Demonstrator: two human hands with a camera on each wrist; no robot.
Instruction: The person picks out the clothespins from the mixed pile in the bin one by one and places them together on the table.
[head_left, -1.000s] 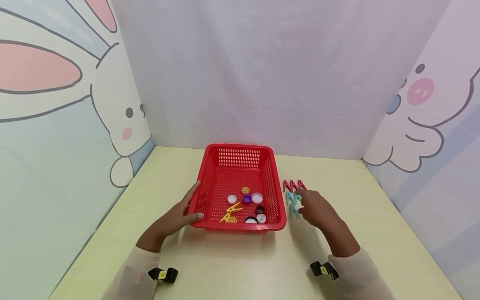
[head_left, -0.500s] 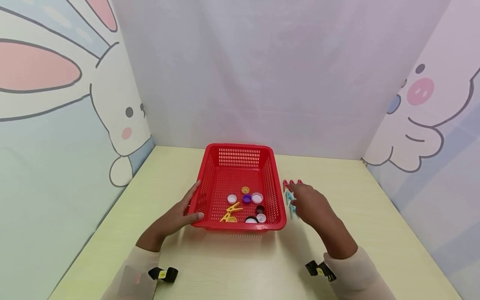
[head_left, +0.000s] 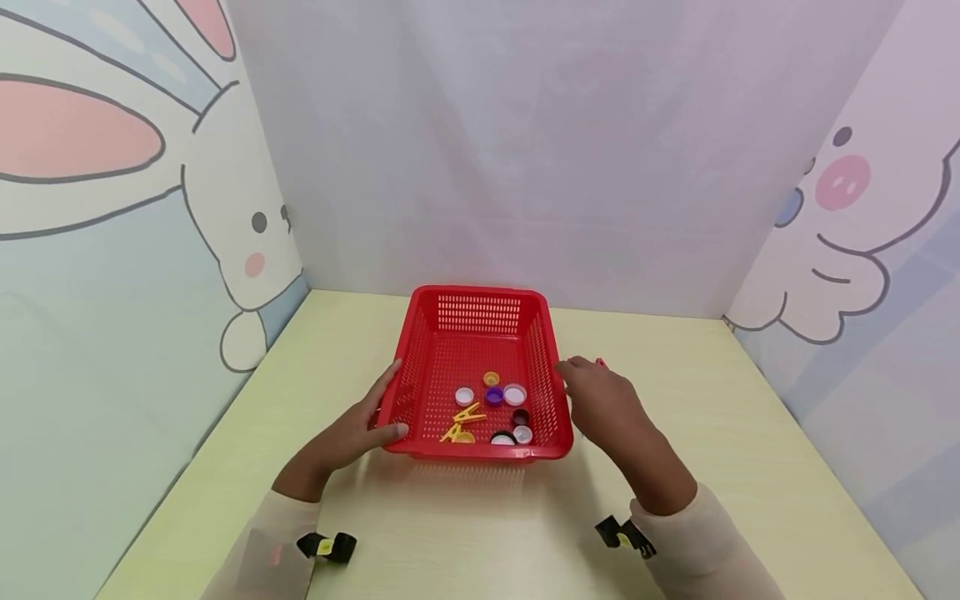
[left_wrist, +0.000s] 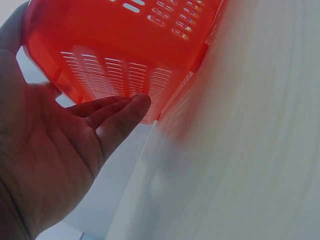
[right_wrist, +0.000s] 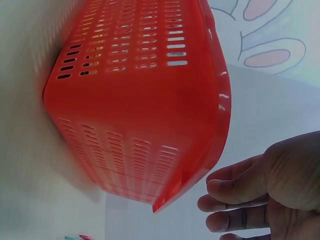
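A red plastic basket stands on the table. My left hand grips its left side, thumb over the rim and fingers along the outer wall; the left wrist view shows the fingers against the slotted side. At the right rim is my right hand. In the right wrist view its loosely bent fingers appear apart from the basket, with nothing seen between them. Inside the basket lie yellow clothespins, a purple bottle cap, a white bottle cap and several other caps.
Red clothespins peek out behind the right hand, which mostly hides the clothespins there in the head view. A turquoise clothespin shows at the right wrist view's lower edge. A grey cloth wall stands behind the table.
My right hand has moved left from over the clothespins to the basket's right rim, covering the turquoise ones in the head view. The left hand and basket look unmoved.
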